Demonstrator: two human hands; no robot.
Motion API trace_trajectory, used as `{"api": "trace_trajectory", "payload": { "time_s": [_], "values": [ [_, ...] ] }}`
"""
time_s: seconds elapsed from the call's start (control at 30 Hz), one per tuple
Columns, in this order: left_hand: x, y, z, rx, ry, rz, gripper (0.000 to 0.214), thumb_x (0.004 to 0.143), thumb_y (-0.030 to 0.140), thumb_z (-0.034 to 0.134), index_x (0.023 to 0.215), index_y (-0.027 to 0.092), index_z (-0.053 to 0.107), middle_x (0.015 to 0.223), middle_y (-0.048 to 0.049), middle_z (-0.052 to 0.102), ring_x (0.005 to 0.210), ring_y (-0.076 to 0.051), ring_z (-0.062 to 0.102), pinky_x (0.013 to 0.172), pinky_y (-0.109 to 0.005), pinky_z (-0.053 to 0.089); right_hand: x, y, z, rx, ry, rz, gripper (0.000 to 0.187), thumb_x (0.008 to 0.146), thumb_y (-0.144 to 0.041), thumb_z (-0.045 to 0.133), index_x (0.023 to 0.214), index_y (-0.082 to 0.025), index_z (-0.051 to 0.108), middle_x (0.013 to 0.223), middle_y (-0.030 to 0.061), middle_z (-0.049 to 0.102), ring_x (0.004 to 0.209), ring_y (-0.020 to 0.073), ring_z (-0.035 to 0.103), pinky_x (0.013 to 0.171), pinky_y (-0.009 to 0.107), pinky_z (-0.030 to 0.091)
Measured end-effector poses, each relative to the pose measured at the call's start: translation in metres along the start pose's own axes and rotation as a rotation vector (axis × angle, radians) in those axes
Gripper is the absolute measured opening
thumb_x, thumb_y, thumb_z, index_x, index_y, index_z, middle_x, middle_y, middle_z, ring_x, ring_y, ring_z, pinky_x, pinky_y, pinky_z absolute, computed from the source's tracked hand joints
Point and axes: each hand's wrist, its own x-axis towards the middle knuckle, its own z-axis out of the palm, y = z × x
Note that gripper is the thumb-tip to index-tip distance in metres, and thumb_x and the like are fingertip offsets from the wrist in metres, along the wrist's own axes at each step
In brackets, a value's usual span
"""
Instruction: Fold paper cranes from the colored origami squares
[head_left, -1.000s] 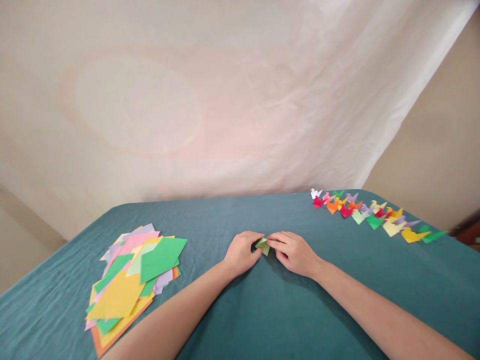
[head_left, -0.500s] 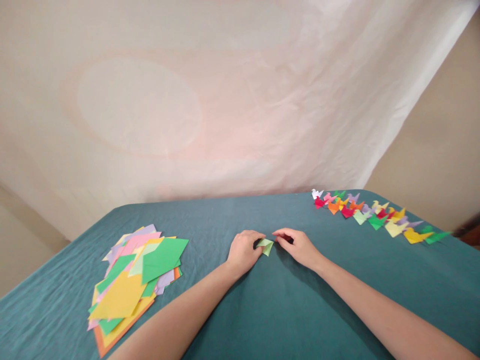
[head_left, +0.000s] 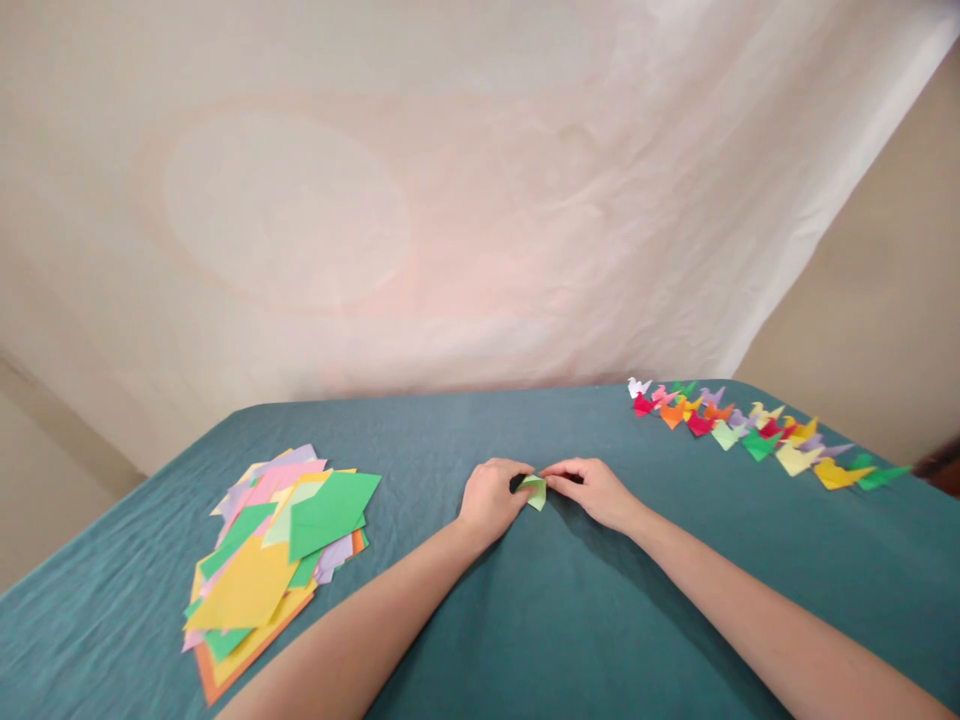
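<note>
A small piece of light green folded paper (head_left: 535,493) stands out between my hands over the middle of the table. My left hand (head_left: 496,502) is closed, pinching the paper's left side between thumb and fingers. From the other side, my right hand (head_left: 589,489) has its thumb and forefinger drawn together at the paper's upper right corner. Part of the paper is hidden behind the left fingers, so the exact fold cannot be made out.
A loose pile of coloured paper sheets (head_left: 247,585) lies on the left of the teal-covered table (head_left: 480,640). Folded paper birds (head_left: 757,440) in several colours stand in rows at the far right. A pale cloth (head_left: 480,200) hangs behind the table.
My right fingers have moved left and now meet the corner of the green paper, where a gap was before. My left hand keeps its hold; the view has shifted slightly.
</note>
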Motion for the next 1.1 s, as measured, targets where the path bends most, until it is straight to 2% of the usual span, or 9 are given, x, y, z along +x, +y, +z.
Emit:
{"api": "trace_trajectory", "payload": {
  "time_s": [0.13,0.27,0.43,0.7,1.1],
  "values": [
    [0.0,0.0,0.001,-0.009,0.008,-0.028,0.023,0.078,0.028,0.057,0.1,0.027,0.066,0.099,0.0019,0.068,0.094,-0.018,0.059,0.083,-0.026,0.044,0.001,-0.002,-0.001,-0.056,-0.008,-0.001,0.025,0.081,-0.035,0.053,0.092,-0.022,0.071,0.09,0.0041,0.071,0.084,0.0218,0.062,0.08,0.034,0.044],
    [-0.001,0.001,0.0,-0.022,0.008,-0.053,0.033,0.078,0.027,0.058,0.111,0.027,0.061,0.102,0.0016,0.067,0.096,-0.019,0.059,0.085,-0.026,0.043,0.002,-0.002,0.002,-0.09,0.008,0.012,0.024,0.08,-0.036,0.055,0.09,-0.021,0.071,0.09,0.0043,0.071,0.083,0.0216,0.062,0.08,0.033,0.044],
    [-0.001,0.002,-0.001,-0.021,-0.012,-0.077,0.037,0.077,0.025,0.057,0.114,0.026,0.06,0.105,0.0003,0.066,0.099,-0.019,0.058,0.088,-0.027,0.043,0.003,0.001,0.006,-0.103,0.023,0.033,0.024,0.079,-0.037,0.056,0.089,-0.02,0.07,0.084,0.0034,0.071,0.074,0.0188,0.062,0.07,0.029,0.045],
    [-0.001,-0.001,0.002,-0.05,-0.008,-0.033,0.039,0.077,0.023,0.057,0.115,0.023,0.059,0.106,-0.0006,0.066,0.1,-0.02,0.058,0.091,-0.029,0.043,0.004,0.003,0.011,-0.158,0.055,0.04,0.024,0.078,-0.039,0.057,0.086,-0.021,0.069,0.078,0.002,0.07,0.067,0.0163,0.06,0.064,0.027,0.044],
    [-0.002,0.0,0.001,-0.117,-0.038,-0.004,0.044,0.076,0.022,0.055,0.12,0.02,0.055,0.113,-0.0036,0.063,0.103,-0.02,0.058,0.094,-0.03,0.043,0.003,0.0,0.011,-0.167,0.07,0.054,0.02,0.074,-0.037,0.061,0.084,-0.021,0.069,0.076,0.0024,0.069,0.066,0.0163,0.06,0.065,0.028,0.043]
  ]
}}
